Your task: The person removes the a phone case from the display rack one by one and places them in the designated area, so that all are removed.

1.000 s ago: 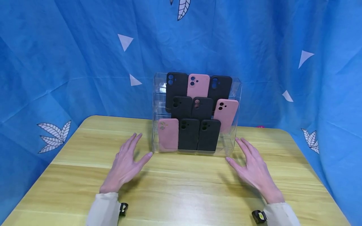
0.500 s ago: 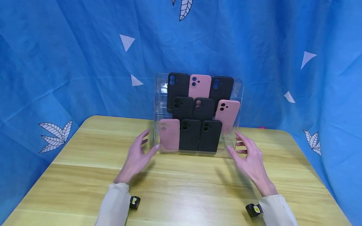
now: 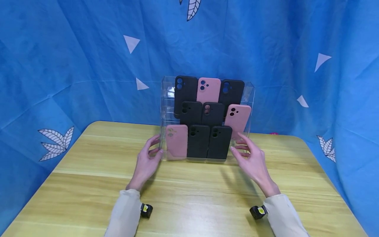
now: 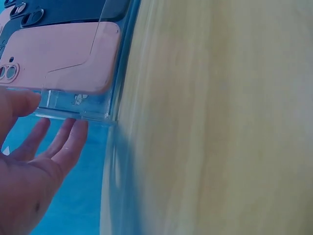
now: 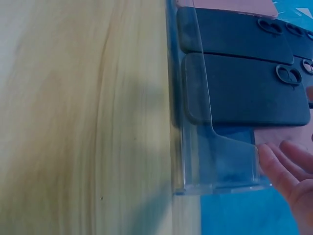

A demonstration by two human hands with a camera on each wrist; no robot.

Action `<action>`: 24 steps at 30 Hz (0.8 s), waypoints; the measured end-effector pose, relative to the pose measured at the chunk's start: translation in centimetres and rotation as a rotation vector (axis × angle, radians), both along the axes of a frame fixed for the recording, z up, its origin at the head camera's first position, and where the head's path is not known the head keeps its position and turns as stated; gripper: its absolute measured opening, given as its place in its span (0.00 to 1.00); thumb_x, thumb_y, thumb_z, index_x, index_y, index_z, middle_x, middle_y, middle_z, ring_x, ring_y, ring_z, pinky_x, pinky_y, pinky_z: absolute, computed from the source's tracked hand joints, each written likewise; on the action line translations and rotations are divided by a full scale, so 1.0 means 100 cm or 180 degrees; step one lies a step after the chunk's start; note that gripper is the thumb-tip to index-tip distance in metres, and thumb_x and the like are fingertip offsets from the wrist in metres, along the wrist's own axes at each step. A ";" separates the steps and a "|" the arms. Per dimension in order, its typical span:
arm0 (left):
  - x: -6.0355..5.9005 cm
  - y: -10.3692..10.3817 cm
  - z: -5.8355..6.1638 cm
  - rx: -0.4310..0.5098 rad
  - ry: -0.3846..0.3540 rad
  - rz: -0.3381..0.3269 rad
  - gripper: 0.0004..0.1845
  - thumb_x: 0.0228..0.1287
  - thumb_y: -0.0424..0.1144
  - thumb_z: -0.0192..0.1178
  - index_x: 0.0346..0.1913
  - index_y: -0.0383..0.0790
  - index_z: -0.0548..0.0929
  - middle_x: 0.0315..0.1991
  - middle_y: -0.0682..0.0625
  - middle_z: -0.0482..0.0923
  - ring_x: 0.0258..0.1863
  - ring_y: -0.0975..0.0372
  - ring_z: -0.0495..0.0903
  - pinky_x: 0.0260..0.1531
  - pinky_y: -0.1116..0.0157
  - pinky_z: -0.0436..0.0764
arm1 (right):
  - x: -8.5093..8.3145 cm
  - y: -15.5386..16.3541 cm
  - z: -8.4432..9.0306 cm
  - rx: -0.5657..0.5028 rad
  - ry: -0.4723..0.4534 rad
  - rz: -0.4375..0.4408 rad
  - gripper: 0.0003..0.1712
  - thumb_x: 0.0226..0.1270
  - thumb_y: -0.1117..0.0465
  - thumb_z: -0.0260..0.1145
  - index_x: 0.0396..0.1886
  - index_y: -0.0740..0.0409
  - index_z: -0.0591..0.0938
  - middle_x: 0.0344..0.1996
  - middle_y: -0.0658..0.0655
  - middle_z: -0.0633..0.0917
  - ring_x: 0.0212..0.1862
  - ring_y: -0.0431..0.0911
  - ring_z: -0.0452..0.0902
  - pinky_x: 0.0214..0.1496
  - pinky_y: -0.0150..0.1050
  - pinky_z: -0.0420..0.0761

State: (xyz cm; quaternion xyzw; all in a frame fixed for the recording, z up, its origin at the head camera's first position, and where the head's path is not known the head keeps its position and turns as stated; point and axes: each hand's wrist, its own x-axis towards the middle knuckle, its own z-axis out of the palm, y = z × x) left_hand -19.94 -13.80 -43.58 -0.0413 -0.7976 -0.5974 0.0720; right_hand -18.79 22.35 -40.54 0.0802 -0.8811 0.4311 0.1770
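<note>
The clear acrylic display stand (image 3: 207,98), filled with nine phone cases (image 3: 198,141) near the far edge of the counter (image 3: 88,184), is flanked but not yet gripped by the left hand (image 3: 147,161) and right hand (image 3: 251,159), fingers loosely spread against its side walls.

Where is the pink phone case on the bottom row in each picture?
Head: the pink case stands bottom left in the clear stand, beside the left hand.
Left wrist: upper left, lying sideways, above the fingers.
Right wrist: only a pink strip at the top edge; which case, I cannot tell.
Shared landmark: the stand's clear front lip.
</note>
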 end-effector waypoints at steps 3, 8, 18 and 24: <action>0.000 0.001 0.000 0.0046 0.0084 0.0081 0.29 0.72 0.29 0.59 0.72 0.50 0.70 0.68 0.41 0.73 0.63 0.43 0.80 0.62 0.50 0.83 | -0.004 -0.003 0.000 -0.0004 -0.0067 -0.0036 0.33 0.72 0.51 0.68 0.75 0.48 0.71 0.55 0.62 0.86 0.52 0.53 0.87 0.51 0.48 0.89; -0.001 0.004 0.004 0.0034 0.0161 0.0255 0.24 0.71 0.28 0.60 0.68 0.43 0.74 0.64 0.40 0.76 0.61 0.45 0.82 0.62 0.55 0.83 | -0.010 -0.009 0.000 -0.0045 -0.0020 -0.0113 0.33 0.71 0.54 0.70 0.73 0.50 0.72 0.52 0.63 0.87 0.48 0.55 0.89 0.51 0.50 0.89; -0.007 0.007 0.008 0.0021 -0.0096 0.0699 0.16 0.69 0.35 0.65 0.58 0.38 0.80 0.58 0.41 0.83 0.54 0.47 0.86 0.56 0.56 0.86 | -0.021 -0.021 -0.002 -0.0284 0.0011 -0.0206 0.32 0.66 0.61 0.73 0.69 0.50 0.76 0.44 0.62 0.88 0.44 0.58 0.91 0.42 0.31 0.89; -0.009 0.009 0.007 0.0035 -0.0217 0.0734 0.15 0.69 0.35 0.65 0.56 0.37 0.80 0.57 0.40 0.83 0.55 0.46 0.86 0.56 0.54 0.86 | -0.024 -0.025 -0.005 -0.0452 0.0034 -0.0258 0.31 0.65 0.66 0.73 0.67 0.53 0.77 0.42 0.63 0.87 0.43 0.59 0.90 0.38 0.18 0.80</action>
